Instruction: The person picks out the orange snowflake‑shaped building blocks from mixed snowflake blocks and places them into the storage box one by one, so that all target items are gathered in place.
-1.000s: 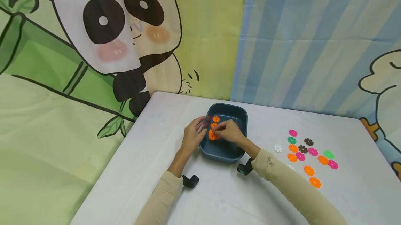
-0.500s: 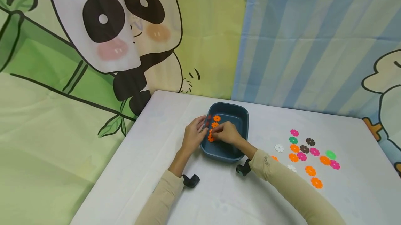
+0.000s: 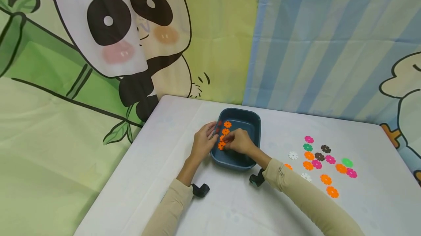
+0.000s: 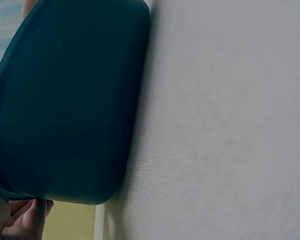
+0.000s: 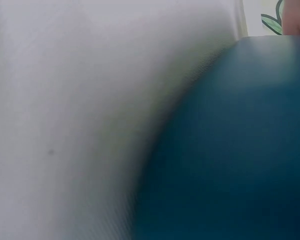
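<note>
A dark blue tray (image 3: 260, 130) stands on the white table, with a row of orange flower-shaped discs (image 3: 227, 124) along its left side. The left hand (image 3: 202, 141) grips the tray's left rim, thumb on the inner side and fingers outside; the left wrist view shows these fingers (image 4: 32, 220) under the tray's edge. Over the tray, the right hand (image 3: 239, 141) has its thumb and fingertips curled together at the nearest orange discs (image 3: 222, 145); whether it pinches one is hard to see. The right wrist view mostly shows the tray's outer wall (image 5: 230, 150).
Right of the tray, loose discs lie scattered on the table (image 3: 230, 206): pink (image 3: 309, 139), green (image 3: 347, 162), brown (image 3: 326, 148), white (image 3: 293, 155) and orange (image 3: 332, 192). A patterned curtain with a panda (image 3: 112, 57) hangs behind the table.
The right hand has shifted slightly within the tray, and more of the nearest orange discs shows beside its fingertips. The left hand stays at the rim.
</note>
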The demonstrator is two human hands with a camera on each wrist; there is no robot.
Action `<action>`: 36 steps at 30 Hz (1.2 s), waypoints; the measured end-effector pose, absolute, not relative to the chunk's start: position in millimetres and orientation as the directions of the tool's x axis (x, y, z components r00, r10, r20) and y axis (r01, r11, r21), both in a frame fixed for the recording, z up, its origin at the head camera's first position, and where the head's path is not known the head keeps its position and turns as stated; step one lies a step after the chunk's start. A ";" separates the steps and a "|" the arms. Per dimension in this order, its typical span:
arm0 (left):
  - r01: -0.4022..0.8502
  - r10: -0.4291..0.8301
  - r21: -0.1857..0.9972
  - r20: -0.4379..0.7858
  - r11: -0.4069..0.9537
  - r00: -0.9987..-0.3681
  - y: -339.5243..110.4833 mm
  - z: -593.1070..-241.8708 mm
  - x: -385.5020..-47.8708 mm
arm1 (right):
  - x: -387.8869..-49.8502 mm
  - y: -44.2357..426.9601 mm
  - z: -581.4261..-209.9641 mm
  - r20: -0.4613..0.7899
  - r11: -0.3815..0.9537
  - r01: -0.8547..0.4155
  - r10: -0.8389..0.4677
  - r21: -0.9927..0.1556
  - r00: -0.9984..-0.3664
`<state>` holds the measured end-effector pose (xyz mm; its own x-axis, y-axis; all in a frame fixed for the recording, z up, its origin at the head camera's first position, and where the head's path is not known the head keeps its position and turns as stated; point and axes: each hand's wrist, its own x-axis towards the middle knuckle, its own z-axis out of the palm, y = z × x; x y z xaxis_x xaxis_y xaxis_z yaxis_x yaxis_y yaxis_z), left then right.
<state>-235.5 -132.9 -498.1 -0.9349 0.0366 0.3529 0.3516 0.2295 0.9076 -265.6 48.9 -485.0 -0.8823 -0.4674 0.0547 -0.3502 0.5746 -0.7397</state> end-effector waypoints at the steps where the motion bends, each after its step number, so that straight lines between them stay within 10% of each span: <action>1: 0.354 0.038 0.906 0.355 0.233 -0.934 -133.0 -498.1 -235.7 | -265.1 48.8 -484.8 0.057 0.579 -0.355 -0.468 -0.734 -0.882; 36: 0.337 0.021 0.911 0.342 0.238 -0.939 -132.4 -498.9 -235.3 | -255.4 109.4 -432.1 0.235 0.511 -0.457 -0.439 -0.728 -0.867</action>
